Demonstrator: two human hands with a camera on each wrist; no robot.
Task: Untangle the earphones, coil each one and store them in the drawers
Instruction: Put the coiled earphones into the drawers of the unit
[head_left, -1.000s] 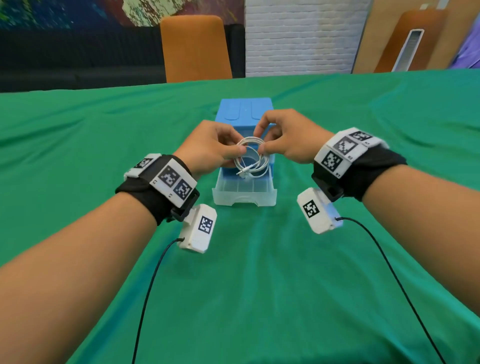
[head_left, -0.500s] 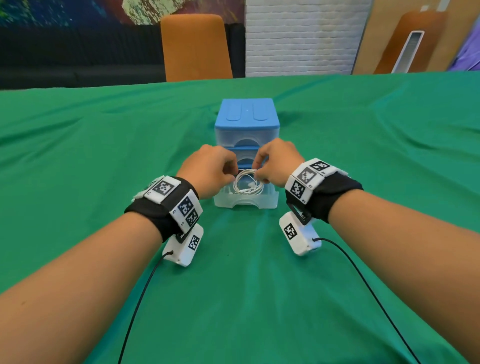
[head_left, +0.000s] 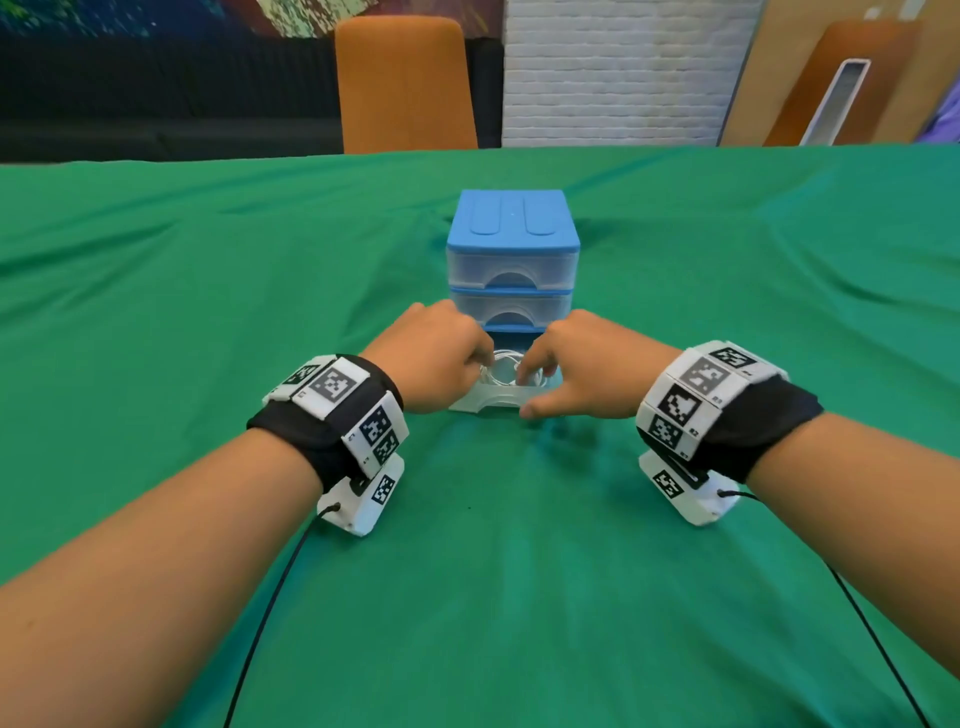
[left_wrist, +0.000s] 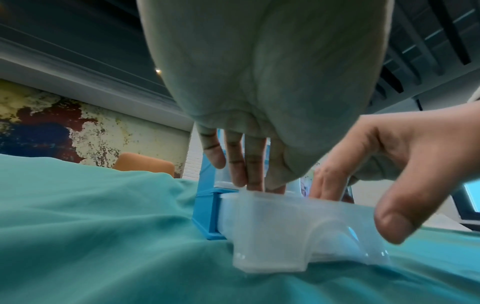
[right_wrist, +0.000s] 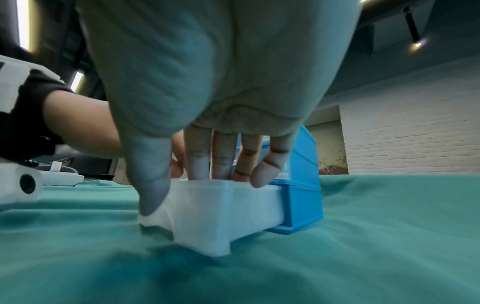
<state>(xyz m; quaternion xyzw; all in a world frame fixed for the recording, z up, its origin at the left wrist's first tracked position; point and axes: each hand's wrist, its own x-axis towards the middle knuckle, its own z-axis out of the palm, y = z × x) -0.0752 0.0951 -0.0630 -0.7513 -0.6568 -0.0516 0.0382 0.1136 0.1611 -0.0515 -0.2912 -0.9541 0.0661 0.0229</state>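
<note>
A blue three-drawer unit (head_left: 513, 228) stands mid-table, its clear bottom drawer (head_left: 488, 404) pulled out toward me. The white coiled earphone (head_left: 501, 364) lies inside that drawer, between my hands. My left hand (head_left: 480, 366) reaches down into the drawer and pinches the coil's left side; in the left wrist view its fingers (left_wrist: 255, 174) dip behind the drawer wall (left_wrist: 272, 226), tips hidden. My right hand (head_left: 530, 389) has straight fingers (right_wrist: 221, 160) pressed down inside the drawer (right_wrist: 221, 216), with the thumb (right_wrist: 150, 185) outside on the drawer front.
The two upper drawers (head_left: 511, 270) are closed. Green cloth (head_left: 519, 571) covers the whole table. An orange chair (head_left: 405, 83) stands behind the far edge. Black cables (head_left: 270, 597) trail from both wrist cameras toward me.
Both hands came down and toward me, carrying the coil from in front of the unit into the open bottom drawer. The right thumb left the coil and now sits on the drawer front.
</note>
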